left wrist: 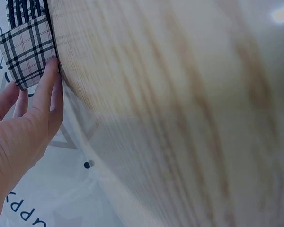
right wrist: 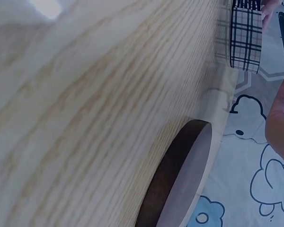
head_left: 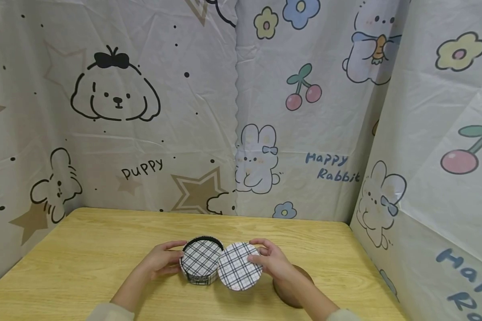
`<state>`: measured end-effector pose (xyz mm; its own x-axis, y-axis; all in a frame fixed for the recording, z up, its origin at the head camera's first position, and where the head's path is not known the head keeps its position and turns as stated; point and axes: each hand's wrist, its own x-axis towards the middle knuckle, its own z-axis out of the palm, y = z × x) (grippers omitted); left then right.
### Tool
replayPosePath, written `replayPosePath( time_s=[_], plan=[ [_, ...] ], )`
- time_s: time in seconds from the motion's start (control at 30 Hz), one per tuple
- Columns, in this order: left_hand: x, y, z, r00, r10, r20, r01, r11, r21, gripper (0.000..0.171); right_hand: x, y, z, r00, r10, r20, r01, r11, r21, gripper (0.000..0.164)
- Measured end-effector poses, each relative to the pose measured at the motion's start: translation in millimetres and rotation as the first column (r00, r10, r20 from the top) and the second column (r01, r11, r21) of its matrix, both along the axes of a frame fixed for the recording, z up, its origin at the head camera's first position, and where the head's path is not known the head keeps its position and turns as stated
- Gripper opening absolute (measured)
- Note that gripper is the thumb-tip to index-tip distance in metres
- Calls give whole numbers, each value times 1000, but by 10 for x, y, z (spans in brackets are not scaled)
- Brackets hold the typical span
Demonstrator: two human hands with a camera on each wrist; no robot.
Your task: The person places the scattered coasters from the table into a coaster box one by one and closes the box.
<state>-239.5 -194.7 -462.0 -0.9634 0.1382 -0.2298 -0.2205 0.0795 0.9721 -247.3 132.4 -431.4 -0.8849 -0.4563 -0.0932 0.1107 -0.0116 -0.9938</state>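
A round plaid box (head_left: 200, 264) with a black rim at its back stands on the wooden table (head_left: 84, 258) near the front middle. My left hand (head_left: 172, 257) grips its left side, and in the left wrist view the fingers (left wrist: 48, 90) lie against the box's plaid wall (left wrist: 27, 52). My right hand (head_left: 262, 255) pinches a round plaid disc (head_left: 238, 266) by its right edge. The disc is tilted, and its left edge touches the box. The right wrist view shows the plaid box (right wrist: 246, 40) far off and part of my right hand (right wrist: 280, 120).
A dark brown round disc (head_left: 294, 290) lies flat on the table under my right wrist, large in the right wrist view (right wrist: 180, 177). Cartoon-printed sheets (head_left: 241, 111) wall in the table at the back and on both sides.
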Motion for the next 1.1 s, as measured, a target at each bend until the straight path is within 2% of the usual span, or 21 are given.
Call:
replayPosePath(
  time_s=[0.3, 0.83, 1.1],
  plan=[
    [-6, -3, -5, 1000, 11, -5, -11, 1000, 1, 51, -43, -123, -4, 998, -64, -15, 64, 998, -15, 57],
    [13, -4, 8, 1000, 1, -11, -1, 1000, -3, 50, -70, -348, -53, 996, -87, -1, 87, 994, -63, 53],
    [23, -4, 14, 1000, -12, -16, 12, 1000, 5, 51, -79, -465, -104, 991, -137, -6, 136, 988, -73, 53]
  ],
)
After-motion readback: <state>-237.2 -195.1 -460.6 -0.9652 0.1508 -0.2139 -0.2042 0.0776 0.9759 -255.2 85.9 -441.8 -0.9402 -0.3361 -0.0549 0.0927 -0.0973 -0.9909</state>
